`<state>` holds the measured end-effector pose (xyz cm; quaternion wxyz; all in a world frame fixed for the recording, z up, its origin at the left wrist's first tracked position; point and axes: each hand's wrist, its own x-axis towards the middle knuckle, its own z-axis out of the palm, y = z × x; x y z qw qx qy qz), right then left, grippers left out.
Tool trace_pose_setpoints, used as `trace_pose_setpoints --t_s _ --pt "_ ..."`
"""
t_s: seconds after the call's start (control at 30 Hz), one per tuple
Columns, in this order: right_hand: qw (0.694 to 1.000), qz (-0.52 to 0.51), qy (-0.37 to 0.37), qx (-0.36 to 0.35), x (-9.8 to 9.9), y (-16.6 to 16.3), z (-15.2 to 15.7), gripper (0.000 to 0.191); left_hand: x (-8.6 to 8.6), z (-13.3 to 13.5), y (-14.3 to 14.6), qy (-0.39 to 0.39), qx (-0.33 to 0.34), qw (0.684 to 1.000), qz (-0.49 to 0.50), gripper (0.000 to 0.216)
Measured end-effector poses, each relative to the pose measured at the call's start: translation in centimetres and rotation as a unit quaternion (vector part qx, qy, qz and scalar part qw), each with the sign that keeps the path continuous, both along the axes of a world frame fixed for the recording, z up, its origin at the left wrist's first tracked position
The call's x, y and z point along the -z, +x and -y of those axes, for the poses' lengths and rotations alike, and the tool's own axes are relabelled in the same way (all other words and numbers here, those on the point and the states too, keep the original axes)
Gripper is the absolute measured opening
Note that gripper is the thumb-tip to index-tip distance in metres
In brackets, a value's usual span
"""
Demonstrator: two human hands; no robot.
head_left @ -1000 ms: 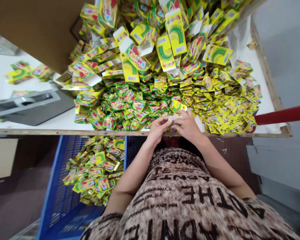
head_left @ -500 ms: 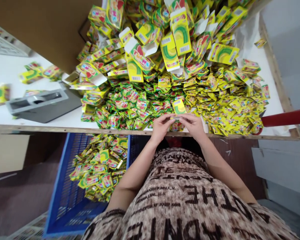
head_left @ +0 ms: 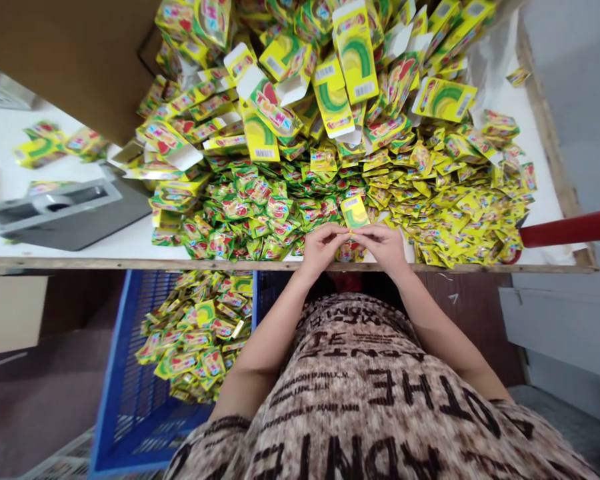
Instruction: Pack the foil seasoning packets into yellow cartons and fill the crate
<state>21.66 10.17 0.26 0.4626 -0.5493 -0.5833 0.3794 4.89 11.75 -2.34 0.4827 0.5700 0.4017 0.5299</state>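
My left hand [head_left: 322, 249] and my right hand [head_left: 386, 247] meet at the table's front edge. Their thumbs and fingers pinch together at the end of a small yellow candy box [head_left: 355, 211] with a green curve and a barcode. The fingers hide part of this box, and a patterned red and green surface shows below them. To the left of the hands lies a heap of green candy sachets [head_left: 260, 207]. Yellow candy sachets [head_left: 460, 217] are piled to the right.
Unfolded-ended candy boxes [head_left: 357, 57] are heaped at the back. A grey tape dispenser [head_left: 75, 210] stands at the left, near a brown carton [head_left: 70, 60]. Below the edge, a blue crate [head_left: 113, 373] holds filled boxes [head_left: 195, 333]. A red bar [head_left: 570, 228] juts in from the right.
The view has shifted slightly, moving the table's contents a little leftward. Both hands stay together at the box; the fingertips have closed over the greyish edge that showed between them.
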Motion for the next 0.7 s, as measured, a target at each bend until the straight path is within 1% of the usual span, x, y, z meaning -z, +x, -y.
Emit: trace_pose_setpoints --t_s 0.1,0.17,0.23,0.27,0.33,0.37,0.4,0.43,0.47,0.5,0.53,0.57,0.6,0.67,0.7 --pt "0.993 0.078 0.092 -0.015 0.1 0.2 0.9 0.013 0.2 0.1 -0.6 0.079 0.021 0.996 -0.029 0.014" --pt "0.986 0.115 0.115 -0.028 0.3 0.5 1.6 0.017 0.6 0.4 -0.7 0.111 0.047 0.992 -0.040 0.017" --pt "0.986 0.126 0.103 -0.037 0.6 1.1 2.2 0.020 0.8 0.7 -0.7 0.119 0.063 0.989 -0.053 0.016" --pt "0.989 0.119 0.085 -0.029 0.9 1.5 2.4 0.021 0.8 0.8 -0.6 0.116 0.068 0.989 -0.064 0.016" --pt "0.994 0.099 0.032 0.023 1.4 2.5 2.6 0.023 0.3 1.2 -0.6 0.105 0.058 0.989 -0.091 0.015" --pt "0.994 0.095 0.005 0.050 1.8 3.0 2.7 0.023 -0.2 1.5 -0.8 0.097 0.031 0.990 -0.099 0.016" --pt "0.992 0.101 -0.019 0.066 2.1 3.4 2.6 0.021 -0.8 1.8 -1.4 0.090 -0.019 0.991 -0.102 0.016" --pt "0.990 0.119 -0.039 0.064 2.4 3.6 2.6 0.019 -1.4 2.1 -2.4 0.083 -0.095 0.987 -0.100 0.017" --pt "0.986 0.147 -0.054 0.048 2.6 3.7 2.6 0.018 -2.0 2.4 -3.9 0.078 -0.191 0.973 -0.098 0.018" --pt "0.980 0.185 -0.066 0.029 2.8 3.6 2.5 0.017 -2.5 2.7 -5.9 0.075 -0.299 0.946 -0.102 0.020" --pt "0.970 0.231 -0.075 0.014 2.8 3.3 2.5 0.019 -2.8 3.1 -8.4 0.072 -0.406 0.904 -0.112 0.021" --pt "0.957 0.280 -0.081 0.007 2.8 2.9 2.4 0.025 -2.9 3.6 -11.2 0.072 -0.500 0.853 -0.130 0.021" --pt "0.941 0.328 -0.086 0.006 2.7 2.4 2.4 0.033 -2.7 4.2 -14.3 0.069 -0.577 0.799 -0.156 0.021" --pt "0.912 0.400 -0.088 0.012 2.4 1.4 2.2 0.049 -1.6 5.9 -20.4 0.035 -0.676 0.709 -0.198 0.014" --pt "0.903 0.420 -0.087 0.013 2.3 1.0 2.2 0.051 -0.8 7.1 -23.0 -0.016 -0.702 0.675 -0.226 0.010"
